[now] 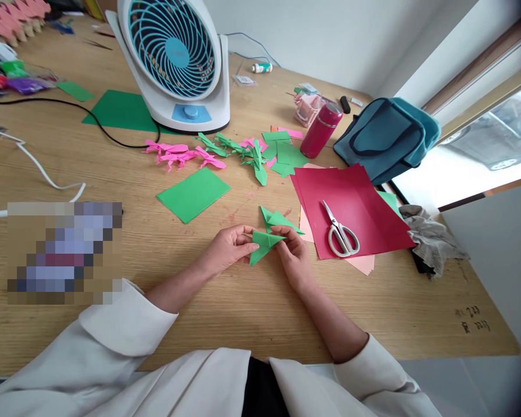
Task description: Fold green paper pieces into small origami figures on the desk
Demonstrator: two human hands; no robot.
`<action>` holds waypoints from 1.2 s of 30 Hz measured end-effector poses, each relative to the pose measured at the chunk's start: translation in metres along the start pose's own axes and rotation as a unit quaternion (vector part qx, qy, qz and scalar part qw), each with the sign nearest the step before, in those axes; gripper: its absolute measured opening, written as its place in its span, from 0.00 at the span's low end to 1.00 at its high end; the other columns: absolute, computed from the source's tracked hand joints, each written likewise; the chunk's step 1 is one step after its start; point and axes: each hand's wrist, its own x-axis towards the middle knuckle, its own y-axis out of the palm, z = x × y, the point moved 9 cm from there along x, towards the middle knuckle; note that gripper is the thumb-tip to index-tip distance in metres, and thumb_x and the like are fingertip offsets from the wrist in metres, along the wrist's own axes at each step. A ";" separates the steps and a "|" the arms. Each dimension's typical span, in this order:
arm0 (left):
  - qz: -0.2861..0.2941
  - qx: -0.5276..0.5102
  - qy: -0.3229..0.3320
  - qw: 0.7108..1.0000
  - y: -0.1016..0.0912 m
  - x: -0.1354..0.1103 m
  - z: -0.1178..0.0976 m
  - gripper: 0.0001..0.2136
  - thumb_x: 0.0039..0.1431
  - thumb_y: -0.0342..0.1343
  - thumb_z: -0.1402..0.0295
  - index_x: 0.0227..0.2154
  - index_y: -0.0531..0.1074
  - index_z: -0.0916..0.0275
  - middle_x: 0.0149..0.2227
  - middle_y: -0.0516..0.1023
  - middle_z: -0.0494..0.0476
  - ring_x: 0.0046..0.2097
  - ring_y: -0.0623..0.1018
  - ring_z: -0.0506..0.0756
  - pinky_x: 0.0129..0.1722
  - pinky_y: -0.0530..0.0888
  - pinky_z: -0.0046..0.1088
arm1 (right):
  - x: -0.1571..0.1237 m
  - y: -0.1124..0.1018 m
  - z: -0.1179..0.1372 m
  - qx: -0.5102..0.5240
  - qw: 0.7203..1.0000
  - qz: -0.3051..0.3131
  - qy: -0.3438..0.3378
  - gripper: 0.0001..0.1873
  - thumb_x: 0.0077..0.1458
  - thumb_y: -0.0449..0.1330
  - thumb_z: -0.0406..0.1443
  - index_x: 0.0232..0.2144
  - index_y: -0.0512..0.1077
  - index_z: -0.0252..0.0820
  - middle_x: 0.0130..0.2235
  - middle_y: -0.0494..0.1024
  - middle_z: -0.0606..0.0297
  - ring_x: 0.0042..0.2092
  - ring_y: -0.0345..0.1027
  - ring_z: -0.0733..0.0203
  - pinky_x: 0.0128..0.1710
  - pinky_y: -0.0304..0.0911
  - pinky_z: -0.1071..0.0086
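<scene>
Between my two hands is a small piece of green paper (263, 246), folded into a triangle and raised a little off the table. My left hand (232, 248) pinches its left edge, thumb on the near face. With thumb and fingertips, my right hand (293, 255) grips its right corner. Just beyond lies another folded green paper piece (282, 220), partly hidden by the held one. Flat to the left is a green paper sheet (194, 194). White-handled scissors (342, 234) rest on red paper sheets (360, 191) to the right of my right hand.
Pink (178, 155) and green folded paper figures (257, 162) lie before a white fan (178, 58). A red flask (322, 130) and a teal bag (386, 139) stand at the back right. A black cable (99, 124) crosses the left side, near a blurred-out patch (65, 253).
</scene>
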 end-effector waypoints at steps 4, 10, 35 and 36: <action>-0.030 -0.001 0.031 0.999 -0.006 0.002 -0.007 0.22 0.45 0.69 0.60 0.42 0.71 0.65 0.30 0.81 0.51 0.29 0.77 0.51 0.27 0.75 0.25 | -0.001 -0.005 -0.004 0.013 1.000 -0.001 0.022 0.16 0.63 0.58 0.47 0.49 0.74 0.48 0.38 0.75 0.66 0.38 0.68 0.61 0.41 0.67 0.66; -0.024 0.073 0.088 0.993 -0.001 -0.002 -0.015 0.17 0.49 0.65 0.64 0.41 0.72 0.64 0.31 0.82 0.53 0.31 0.79 0.52 0.29 0.74 0.25 | 0.001 0.002 0.003 0.006 1.000 0.008 0.025 0.21 0.56 0.66 0.48 0.48 0.71 0.48 0.37 0.73 0.67 0.35 0.67 0.62 0.36 0.67 0.68; -0.025 0.243 0.149 0.958 -0.002 -0.008 -0.034 0.08 0.53 0.60 0.62 0.25 0.75 0.62 0.24 0.74 0.50 0.27 0.72 0.50 0.26 0.67 0.23 | -0.001 0.009 0.003 -0.038 0.999 0.030 0.017 0.16 0.52 0.69 0.46 0.37 0.72 0.46 0.35 0.73 0.67 0.33 0.63 0.63 0.32 0.62 0.70; -0.018 0.235 0.144 0.961 -0.002 -0.007 -0.033 0.09 0.52 0.61 0.63 0.24 0.74 0.62 0.24 0.73 0.50 0.27 0.71 0.49 0.26 0.66 0.22 | -0.001 0.008 0.005 -0.033 0.999 0.024 0.010 0.17 0.51 0.69 0.46 0.39 0.71 0.47 0.36 0.72 0.67 0.34 0.63 0.63 0.32 0.62 0.70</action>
